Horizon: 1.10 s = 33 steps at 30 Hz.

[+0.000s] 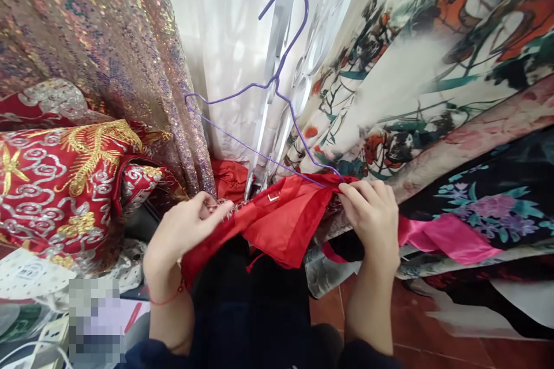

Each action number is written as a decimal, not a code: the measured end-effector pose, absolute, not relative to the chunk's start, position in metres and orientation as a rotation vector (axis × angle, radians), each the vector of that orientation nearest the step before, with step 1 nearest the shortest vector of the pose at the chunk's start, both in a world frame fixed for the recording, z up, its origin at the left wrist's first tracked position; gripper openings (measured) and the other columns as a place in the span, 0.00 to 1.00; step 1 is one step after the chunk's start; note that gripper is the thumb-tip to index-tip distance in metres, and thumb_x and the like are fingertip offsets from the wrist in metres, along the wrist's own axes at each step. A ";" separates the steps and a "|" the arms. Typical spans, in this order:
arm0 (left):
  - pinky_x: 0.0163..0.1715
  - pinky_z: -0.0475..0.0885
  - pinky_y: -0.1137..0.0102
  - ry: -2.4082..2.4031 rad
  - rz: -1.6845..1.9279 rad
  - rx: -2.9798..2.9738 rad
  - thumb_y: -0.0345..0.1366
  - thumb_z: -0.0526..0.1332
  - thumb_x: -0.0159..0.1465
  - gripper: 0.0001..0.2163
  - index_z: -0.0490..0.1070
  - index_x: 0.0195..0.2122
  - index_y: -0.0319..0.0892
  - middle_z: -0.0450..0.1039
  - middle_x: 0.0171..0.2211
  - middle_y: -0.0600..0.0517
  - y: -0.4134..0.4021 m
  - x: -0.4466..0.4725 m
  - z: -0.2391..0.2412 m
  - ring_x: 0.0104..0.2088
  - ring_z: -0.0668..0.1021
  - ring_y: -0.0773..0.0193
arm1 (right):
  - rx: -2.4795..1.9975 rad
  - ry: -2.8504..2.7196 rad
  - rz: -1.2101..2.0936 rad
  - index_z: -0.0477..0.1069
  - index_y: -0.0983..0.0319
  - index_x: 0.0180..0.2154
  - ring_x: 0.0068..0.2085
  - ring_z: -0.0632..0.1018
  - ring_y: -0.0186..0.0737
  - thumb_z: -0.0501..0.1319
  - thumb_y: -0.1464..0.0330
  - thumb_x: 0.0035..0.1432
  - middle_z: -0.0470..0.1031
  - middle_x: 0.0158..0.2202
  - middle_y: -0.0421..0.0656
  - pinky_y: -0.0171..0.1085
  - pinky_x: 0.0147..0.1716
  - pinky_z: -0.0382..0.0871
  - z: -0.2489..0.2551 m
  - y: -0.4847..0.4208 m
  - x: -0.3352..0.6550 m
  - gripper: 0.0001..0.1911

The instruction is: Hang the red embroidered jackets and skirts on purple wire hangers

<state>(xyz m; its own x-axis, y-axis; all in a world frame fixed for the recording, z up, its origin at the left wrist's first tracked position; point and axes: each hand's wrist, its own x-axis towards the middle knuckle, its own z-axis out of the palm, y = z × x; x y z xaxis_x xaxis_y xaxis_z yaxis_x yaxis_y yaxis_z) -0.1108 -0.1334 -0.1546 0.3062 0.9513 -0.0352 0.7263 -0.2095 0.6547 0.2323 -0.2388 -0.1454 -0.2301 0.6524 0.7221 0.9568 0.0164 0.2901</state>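
Observation:
A red satin garment (277,222) stretches between my two hands in the lower middle of the view. My left hand (184,228) pinches its left edge, fingers closed on the cloth. My right hand (372,213) grips the right edge, where the lower corner of a purple wire hanger (281,69) meets the cloth. The hanger rises above the garment with its hook up against a white curtain (225,40). A red string circles my left wrist.
Red gold-embroidered cloth (64,173) lies at left below a sequined fabric (99,29). Painted floral fabrics (411,63), a dark flowered cloth (489,207) and a pink strip (445,236) hang at right. Red tile floor (415,334) shows below. A metal rail (270,98) stands behind the hanger.

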 end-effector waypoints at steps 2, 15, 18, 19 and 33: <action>0.49 0.72 0.57 1.390 0.456 2.187 0.62 0.60 0.59 0.28 0.73 0.48 0.44 0.81 0.44 0.44 -0.152 -0.093 -0.153 0.46 0.81 0.46 | -1.631 -1.912 -1.059 0.74 0.58 0.41 0.36 0.69 0.42 0.60 0.72 0.66 0.76 0.34 0.43 0.41 0.37 0.60 -0.147 -0.242 0.223 0.05; 0.58 0.68 0.54 1.539 0.449 2.345 0.37 0.61 0.60 0.24 0.65 0.57 0.34 0.76 0.51 0.34 -0.175 -0.002 -0.187 0.56 0.77 0.44 | -1.464 -2.018 -0.921 0.75 0.61 0.39 0.33 0.70 0.38 0.60 0.77 0.65 0.77 0.30 0.42 0.37 0.31 0.61 -0.141 -0.243 0.161 0.07; 0.52 0.72 0.56 1.716 0.216 2.351 0.35 0.55 0.64 0.16 0.68 0.51 0.35 0.79 0.46 0.36 -0.160 -0.025 -0.181 0.50 0.81 0.46 | -1.451 -2.000 -0.903 0.75 0.61 0.37 0.31 0.69 0.37 0.60 0.75 0.66 0.75 0.28 0.41 0.37 0.29 0.59 -0.140 -0.245 0.158 0.07; 0.49 0.73 0.56 1.765 0.128 2.326 0.37 0.55 0.65 0.16 0.68 0.51 0.35 0.79 0.45 0.36 -0.155 -0.033 -0.181 0.49 0.81 0.45 | -1.441 -2.010 -0.877 0.74 0.60 0.36 0.31 0.69 0.37 0.59 0.74 0.66 0.74 0.27 0.41 0.37 0.29 0.59 -0.140 -0.245 0.156 0.07; 0.44 0.75 0.57 1.798 -0.145 2.278 0.42 0.58 0.64 0.17 0.79 0.44 0.36 0.80 0.44 0.31 -0.144 -0.044 -0.202 0.47 0.82 0.42 | -1.640 -2.041 -0.434 0.74 0.60 0.37 0.35 0.79 0.39 0.57 0.65 0.69 0.80 0.33 0.43 0.36 0.30 0.60 -0.146 -0.241 0.137 0.10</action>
